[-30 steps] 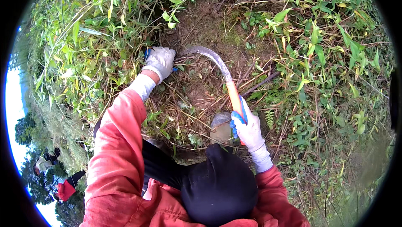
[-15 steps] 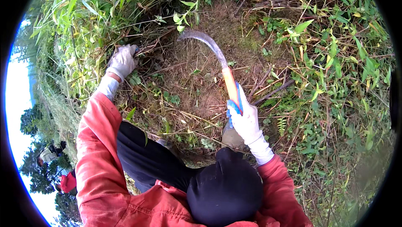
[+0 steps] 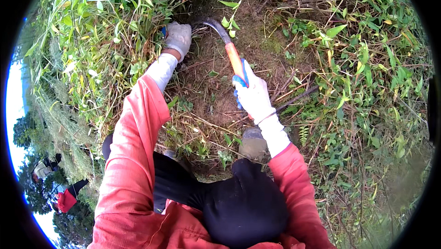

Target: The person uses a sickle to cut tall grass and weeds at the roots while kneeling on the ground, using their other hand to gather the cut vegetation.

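My right hand (image 3: 253, 93), in a white and blue work glove, is wrapped round the orange handle of a sickle (image 3: 236, 60). The curved metal blade arches up and left from the handle, and its tip end is hidden beside my left hand. My left hand (image 3: 178, 38), in a similar dirty glove, is closed in a fist at the edge of the weeds (image 3: 146, 42). Stems and leaves bunch up against it on its left, though the fingers' grip on them is mostly hidden.
Brown soil (image 3: 216, 90) with dry stalks lies between my arms. Dense green plants (image 3: 363, 88) grow on the right. A thin dark branch (image 3: 298, 96) lies near my right hand. My boot (image 3: 253, 144) stands below it. Two people (image 3: 64, 200) are far off at the lower left.
My left hand has moved right and farther away, up beside the blade. My right hand has moved the sickle a little up and left.
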Tool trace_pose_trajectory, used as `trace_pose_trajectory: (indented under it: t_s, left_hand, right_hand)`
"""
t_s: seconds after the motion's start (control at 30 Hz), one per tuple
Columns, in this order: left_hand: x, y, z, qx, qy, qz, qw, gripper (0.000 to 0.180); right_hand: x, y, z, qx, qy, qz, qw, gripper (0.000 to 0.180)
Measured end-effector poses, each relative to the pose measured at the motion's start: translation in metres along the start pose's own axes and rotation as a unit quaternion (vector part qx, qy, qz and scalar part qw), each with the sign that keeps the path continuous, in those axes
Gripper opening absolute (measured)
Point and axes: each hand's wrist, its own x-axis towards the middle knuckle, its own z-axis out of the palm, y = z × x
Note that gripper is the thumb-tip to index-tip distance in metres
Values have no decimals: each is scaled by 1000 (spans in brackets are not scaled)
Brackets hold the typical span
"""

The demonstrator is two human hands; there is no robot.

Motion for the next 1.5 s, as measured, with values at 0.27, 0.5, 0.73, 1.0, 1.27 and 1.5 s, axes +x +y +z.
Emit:
trace_pose_trajectory:
  t_s: [0.27, 0.5, 0.73, 1.0, 1.27, 1.5]
  left_hand:
    - [-83, -41, -1, -18, -69, 59, 996, 45]
    - [-140, -75, -9, -30, -58, 127, 990, 64]
    - [-110, -5, -32, -25, -56, 133, 989, 127]
    - [-99, -15, 61, 174, -95, 113, 974, 36]
    - [-114, -85, 60, 237, 45, 224, 944, 24]
    - [-97, -208, -34, -202, 217, 104, 949, 44]
  right_hand:
    - [-81, 59, -17, 92, -39, 48, 994, 60]
    - [-82, 36, -21, 180, 17, 49, 982, 56]
    - [-5, 14, 26, 55, -84, 8, 995, 59]
    - [-72, 25, -5, 51, -91, 21, 994, 58]
    - [-67, 24, 31, 112, -164, 97, 975, 56]
    - [-167, 8, -93, 30, -43, 162, 985, 57]
